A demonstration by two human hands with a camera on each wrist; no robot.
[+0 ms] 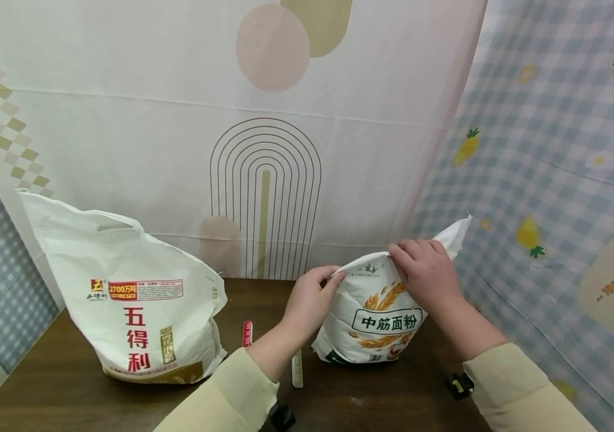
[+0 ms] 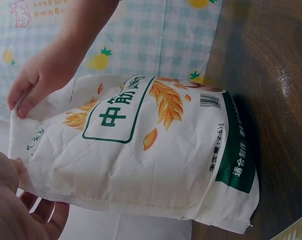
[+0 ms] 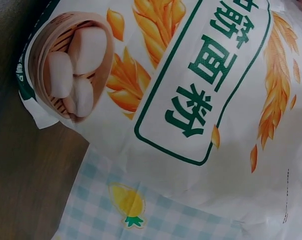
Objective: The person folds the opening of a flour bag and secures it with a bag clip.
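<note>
A white flour bag (image 1: 341,312) with green lettering and wheat ears stands on the brown table, its top edge drawn up between both hands. At its upper left corner my left hand (image 1: 307,303) pinches the rim between thumb and fingers. My right hand (image 1: 428,276) grips the upper right part of the rim, and a white tip of the bag pokes out beyond it. In the left wrist view the bag (image 2: 156,170) shows its front and stitched side. The right wrist view is filled by the bag's front (image 3: 186,175); most of the right hand is out of that frame.
A larger white flour bag (image 1: 123,258) with red lettering stands upright at the left. Between the bags lie a red strip (image 1: 247,333) and a pale gold strip (image 1: 297,369), partly behind the left forearm. Printed cloths (image 1: 382,168) hang behind and at the sides of the table (image 1: 350,396).
</note>
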